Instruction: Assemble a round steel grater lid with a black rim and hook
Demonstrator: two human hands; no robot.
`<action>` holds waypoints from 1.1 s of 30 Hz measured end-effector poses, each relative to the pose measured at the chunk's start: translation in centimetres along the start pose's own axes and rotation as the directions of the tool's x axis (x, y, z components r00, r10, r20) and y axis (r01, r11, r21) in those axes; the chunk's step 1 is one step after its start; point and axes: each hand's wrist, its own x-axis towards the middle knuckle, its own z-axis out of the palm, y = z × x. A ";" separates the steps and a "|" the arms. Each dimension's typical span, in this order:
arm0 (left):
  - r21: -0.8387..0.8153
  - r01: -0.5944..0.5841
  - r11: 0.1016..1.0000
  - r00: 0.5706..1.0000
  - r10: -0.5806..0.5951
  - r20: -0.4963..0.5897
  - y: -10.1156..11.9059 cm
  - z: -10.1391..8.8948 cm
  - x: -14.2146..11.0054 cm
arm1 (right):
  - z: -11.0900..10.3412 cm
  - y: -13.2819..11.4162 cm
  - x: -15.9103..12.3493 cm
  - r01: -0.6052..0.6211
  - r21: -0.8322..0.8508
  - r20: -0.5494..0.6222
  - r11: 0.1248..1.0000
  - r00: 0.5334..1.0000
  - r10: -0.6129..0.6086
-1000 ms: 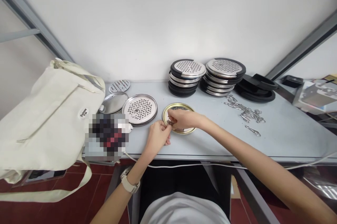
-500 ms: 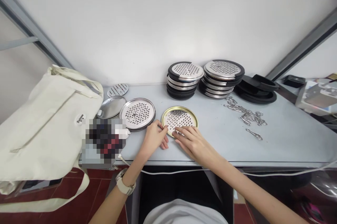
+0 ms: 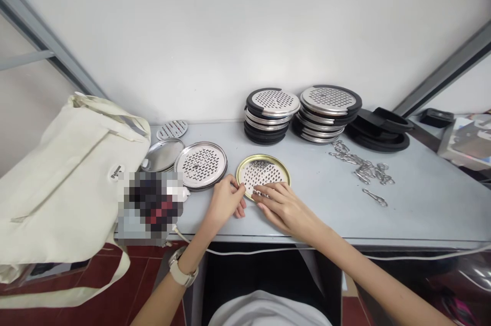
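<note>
A round metal grater plate [image 3: 264,170] with a gold-coloured rim lies flat on the table in front of me. At its left rim, my left hand [image 3: 227,198] is closed, thumb and forefinger pinched against the edge and the other fingers curled below. My right hand [image 3: 282,207] lies over the plate's near right part with fingers stretched out, covering some of the holes and the near rim. To the left, close to my left hand, a silver grater plate [image 3: 201,164] tops a low stack.
Two stacks of black-edged graters [image 3: 273,101] [image 3: 329,99] stand by the wall, with black round bowls [image 3: 378,134] to their right. Metal clips [image 3: 364,167] lie scattered there. At left are plain metal discs [image 3: 164,154], a small slotted disc [image 3: 172,130], and a cream bag [image 3: 65,178]. A white cable [image 3: 261,252] runs along the front edge.
The view has shifted slightly, so things on the right appear a little further right. Both hands stay at the gold-rimmed grater plate in nearly the same pose.
</note>
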 end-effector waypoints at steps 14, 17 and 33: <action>0.019 -0.028 0.999 1.000 0.028 0.015 -0.2 -0.1 0.2 | -0.4 1.6 0.1 0.250 -0.226 0.043 0.941 0.968 -0.247; 0.017 -0.038 0.999 0.999 0.038 0.022 -0.4 -0.2 0.2 | -0.6 2.3 0.3 0.359 -0.235 0.100 0.903 0.933 -0.345; -0.006 -0.030 1.000 0.998 0.030 0.062 -0.2 -0.4 0.4 | 0.1 3.4 1.6 0.474 -0.115 0.033 0.873 0.880 -0.473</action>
